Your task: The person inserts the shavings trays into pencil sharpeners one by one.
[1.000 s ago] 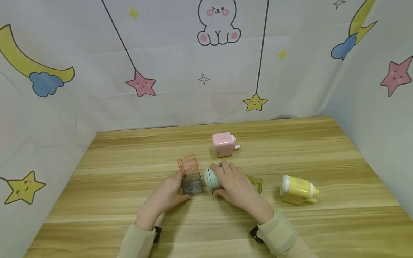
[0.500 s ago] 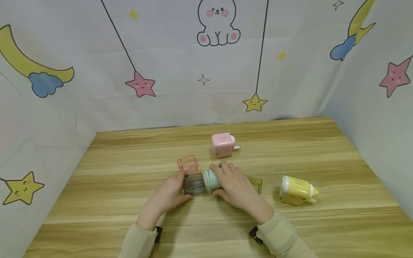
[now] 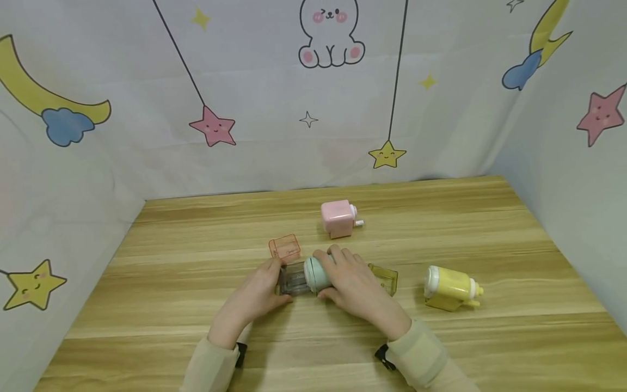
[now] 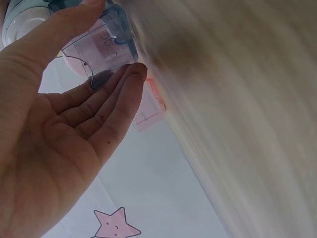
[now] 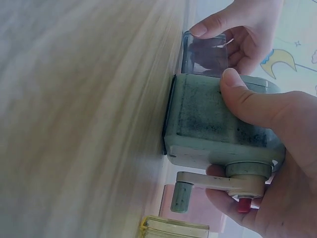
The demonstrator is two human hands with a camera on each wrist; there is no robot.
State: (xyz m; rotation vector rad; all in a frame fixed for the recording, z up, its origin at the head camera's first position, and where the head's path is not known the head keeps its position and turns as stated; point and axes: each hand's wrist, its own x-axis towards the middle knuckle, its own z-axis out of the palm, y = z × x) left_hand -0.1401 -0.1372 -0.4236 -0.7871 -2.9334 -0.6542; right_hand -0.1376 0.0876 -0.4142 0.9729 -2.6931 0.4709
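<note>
My right hand (image 3: 356, 288) grips a mint-green crank pencil sharpener (image 3: 318, 275), which lies on its side. In the right wrist view its crank handle (image 5: 205, 182) points toward the camera, and the thumb presses on the body (image 5: 208, 111). My left hand (image 3: 257, 291) holds a clear grey shavings drawer (image 3: 292, 280) between thumb and fingers. The drawer's right end meets the left end of the sharpener, which overlaps it in the head view. The left wrist view has the drawer (image 4: 106, 47) at the fingertips.
Just behind the left hand lies a clear red-edged drawer (image 3: 285, 247). A pink crank sharpener (image 3: 338, 218) stands farther back. Right of the right hand are a clear yellow drawer (image 3: 387, 279) and a yellow sharpener (image 3: 448, 287). A patterned cloth wall (image 3: 264, 163) bounds the wooden table.
The grey drawer has shifted slightly right with the left hand. My right hand has brought the mint sharpener left, closing the small gap between them and overlapping the drawer's end.
</note>
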